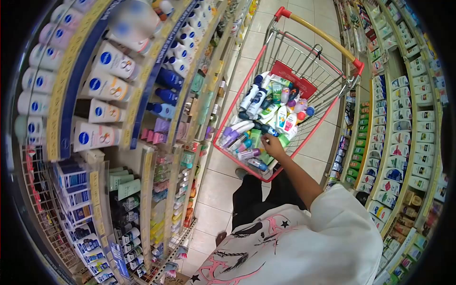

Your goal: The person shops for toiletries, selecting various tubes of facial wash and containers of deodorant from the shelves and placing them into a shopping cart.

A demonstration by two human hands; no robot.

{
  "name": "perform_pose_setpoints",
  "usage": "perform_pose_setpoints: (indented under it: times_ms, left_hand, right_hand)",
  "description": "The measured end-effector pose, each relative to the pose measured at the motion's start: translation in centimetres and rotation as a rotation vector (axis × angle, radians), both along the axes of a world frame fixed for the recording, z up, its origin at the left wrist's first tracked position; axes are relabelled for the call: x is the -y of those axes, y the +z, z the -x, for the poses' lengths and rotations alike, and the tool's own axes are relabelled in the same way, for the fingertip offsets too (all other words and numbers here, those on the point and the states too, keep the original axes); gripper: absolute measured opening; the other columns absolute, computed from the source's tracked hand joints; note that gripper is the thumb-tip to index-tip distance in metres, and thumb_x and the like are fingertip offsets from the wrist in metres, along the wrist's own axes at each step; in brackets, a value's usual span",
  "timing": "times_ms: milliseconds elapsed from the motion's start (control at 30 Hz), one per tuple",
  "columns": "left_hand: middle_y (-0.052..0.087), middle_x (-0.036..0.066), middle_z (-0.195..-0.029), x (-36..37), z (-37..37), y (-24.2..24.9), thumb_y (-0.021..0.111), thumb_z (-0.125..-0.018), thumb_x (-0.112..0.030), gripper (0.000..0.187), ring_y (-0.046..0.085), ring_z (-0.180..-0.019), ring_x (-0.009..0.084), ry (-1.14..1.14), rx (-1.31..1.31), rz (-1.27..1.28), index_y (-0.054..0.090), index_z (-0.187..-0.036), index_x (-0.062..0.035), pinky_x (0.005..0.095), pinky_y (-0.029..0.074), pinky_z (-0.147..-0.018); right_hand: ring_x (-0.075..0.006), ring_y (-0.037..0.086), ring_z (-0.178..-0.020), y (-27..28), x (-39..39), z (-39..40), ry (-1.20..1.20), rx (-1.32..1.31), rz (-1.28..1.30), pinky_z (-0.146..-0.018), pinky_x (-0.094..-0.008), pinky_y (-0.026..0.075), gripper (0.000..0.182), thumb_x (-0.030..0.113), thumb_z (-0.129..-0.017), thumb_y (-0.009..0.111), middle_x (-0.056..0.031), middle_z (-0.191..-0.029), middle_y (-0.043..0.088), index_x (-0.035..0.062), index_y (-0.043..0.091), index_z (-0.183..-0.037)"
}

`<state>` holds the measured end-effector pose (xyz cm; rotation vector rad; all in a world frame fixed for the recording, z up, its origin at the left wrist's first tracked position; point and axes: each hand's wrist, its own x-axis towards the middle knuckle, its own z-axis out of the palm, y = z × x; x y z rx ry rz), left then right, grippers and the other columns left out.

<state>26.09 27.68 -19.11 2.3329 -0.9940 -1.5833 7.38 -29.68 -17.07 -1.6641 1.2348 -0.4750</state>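
My right hand (271, 144) reaches over the near end of a shopping cart (273, 178), its fingers curled down among the bottles. Whatever they grip, if anything, is too small to make out. Close to the fingertips are a green tube (255, 137) and a dark bottle. The cart's pile holds several toiletries, among them a dark-capped white bottle (256, 102), purple-capped roll-ons (231, 137) and white bottles with a floral label (281, 116). Only a small part of my left hand (221, 238) shows beside my shirt, low by my side; its fingers are hidden.
On the left, a shelf (61, 114) carries cream tubes (108, 85), blue bottles (166, 78) and boxes. The right shelf (408, 156) bears rows of white and green bottles. The cart's yellow handle (323, 35) is at its far end. Tiled floor (213, 190) runs between the shelves.
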Motion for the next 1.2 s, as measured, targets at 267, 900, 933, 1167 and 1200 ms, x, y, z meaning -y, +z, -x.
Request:
perform_pose_setpoints:
  times_ms: [267, 900, 933, 1167, 1200]
  left_hand:
    - [0.065, 0.014, -0.108, -1.0, 14.0, 2.4, 0.063, -0.090, -0.036, 0.032, 0.064, -0.096, 0.0266, 0.082, 0.247, 0.103, 0.065, -0.103, -0.0077, 0.0407, 0.050, -0.083]
    - [0.067, 0.013, -0.094, 27.3, 24.6, 14.4, 0.059, -0.094, -0.023, 0.034, 0.065, -0.080, 0.0185, 1.210, 0.109, -0.025, 0.060, -0.114, 0.0033, 0.0297, 0.052, -0.071]
    - [0.067, 0.012, -0.094, 27.8, 24.3, 14.4, 0.059, -0.094, -0.023, 0.033, 0.064, -0.081, 0.0177, 1.192, 0.100, -0.039, 0.060, -0.115, 0.0033, 0.0296, 0.052, -0.073]
    - [0.069, 0.009, -0.099, 35.0, 19.0, 13.0, 0.059, -0.094, -0.029, 0.032, 0.063, -0.083, 0.0168, 1.053, 0.237, 0.369, 0.063, -0.111, -0.0021, 0.0278, 0.049, -0.073]
    - [0.068, 0.008, -0.100, 37.0, 17.8, 13.2, 0.060, -0.094, -0.029, 0.033, 0.063, -0.086, 0.0155, 1.065, 0.190, 0.462, 0.062, -0.113, -0.0025, 0.0274, 0.048, -0.075]
  right_hand:
    - [-0.0316, 0.061, -0.089, -2.4, 12.0, -1.2, -0.097, 0.028, 0.236, -0.081, -0.0398, 0.048, 0.025, 0.012, -0.082, 0.062, -0.0175, -0.096, 0.062, 0.0018, 0.060, -0.105]
    - [-0.0392, 0.049, -0.118, -3.3, 28.4, 2.0, 0.079, -0.700, 0.080, -0.096, -0.0475, 0.045, 0.071, 0.022, -0.066, 0.078, -0.0223, -0.125, 0.050, -0.0005, 0.045, -0.124]
    - [-0.0387, 0.054, -0.111, -3.9, 28.5, 2.8, 0.139, -0.637, -0.018, -0.094, -0.0470, 0.045, 0.072, 0.023, -0.064, 0.079, -0.0226, -0.119, 0.055, -0.0007, 0.046, -0.123]
    - [-0.0399, 0.061, -0.088, -4.7, 23.0, 5.8, 0.271, -0.079, 0.212, -0.081, -0.0468, 0.047, 0.046, 0.029, -0.071, 0.077, -0.0232, -0.091, 0.063, -0.0031, 0.062, -0.101]
    - [-0.0388, 0.062, -0.090, -5.8, 21.8, 6.0, 0.198, 0.021, 0.107, -0.080, -0.0474, 0.047, 0.049, 0.032, -0.072, 0.077, -0.0233, -0.092, 0.064, -0.0033, 0.061, -0.101]
